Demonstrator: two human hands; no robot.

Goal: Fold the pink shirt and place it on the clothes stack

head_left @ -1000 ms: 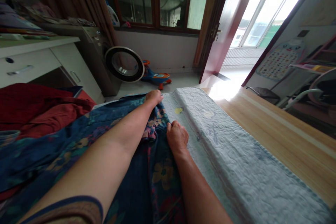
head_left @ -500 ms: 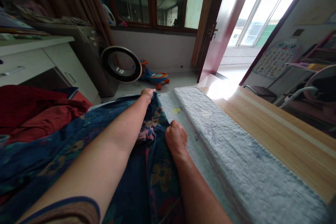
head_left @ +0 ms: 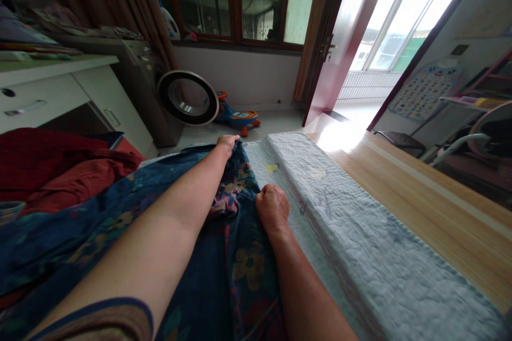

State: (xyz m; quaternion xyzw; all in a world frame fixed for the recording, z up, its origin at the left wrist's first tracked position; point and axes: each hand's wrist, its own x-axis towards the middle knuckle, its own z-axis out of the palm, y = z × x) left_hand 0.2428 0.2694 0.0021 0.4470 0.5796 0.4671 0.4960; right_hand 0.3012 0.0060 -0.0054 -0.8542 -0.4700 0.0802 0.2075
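A dark blue floral cloth (head_left: pixel 248 264) lies spread across the near left and centre, partly on a pale quilted pad (head_left: pixel 344 208). My left hand (head_left: pixel 229 144) is closed on the cloth's far corner, with the arm stretched over the fabric. Nearer to me, my right hand (head_left: pixel 274 205) is closed on the cloth's right edge, with its knuckles up and the fingertips hidden. Between the two hands, the fabric shows folds with pink and tan flowers.
Red clothes (head_left: pixel 60 165) are piled at the left by a white cabinet (head_left: pixel 48 93). Behind are a washing machine with its round door (head_left: pixel 188 97) open and a blue-orange ride-on toy (head_left: pixel 240 116). A wooden tabletop (head_left: pixel 400 176) extends right.
The whole view has shifted slightly, so things appear a little farther right. Both hands keep their hold on the cloth, with no clear movement against it.
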